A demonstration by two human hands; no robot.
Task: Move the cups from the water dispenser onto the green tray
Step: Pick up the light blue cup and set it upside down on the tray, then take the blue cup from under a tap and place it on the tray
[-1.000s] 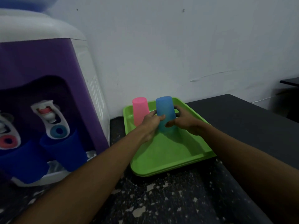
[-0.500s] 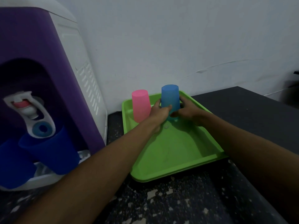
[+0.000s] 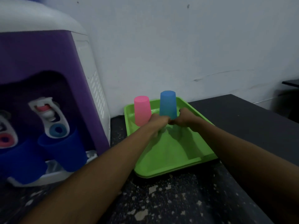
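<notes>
Blue cup [image 3: 168,104]: upside down at the far end of the green tray [image 3: 174,152], its lower part between both hands.
Left hand [image 3: 159,121]: fingers curled around the cup's near-left base.
Right hand [image 3: 186,118]: fingers closed on the cup's right base, touching it.
Pink cup [image 3: 142,112]: inverted, just left of the blue one.
Water dispenser [image 3: 48,88]: far left, two dark blue cups [image 3: 64,151] under its taps.
</notes>
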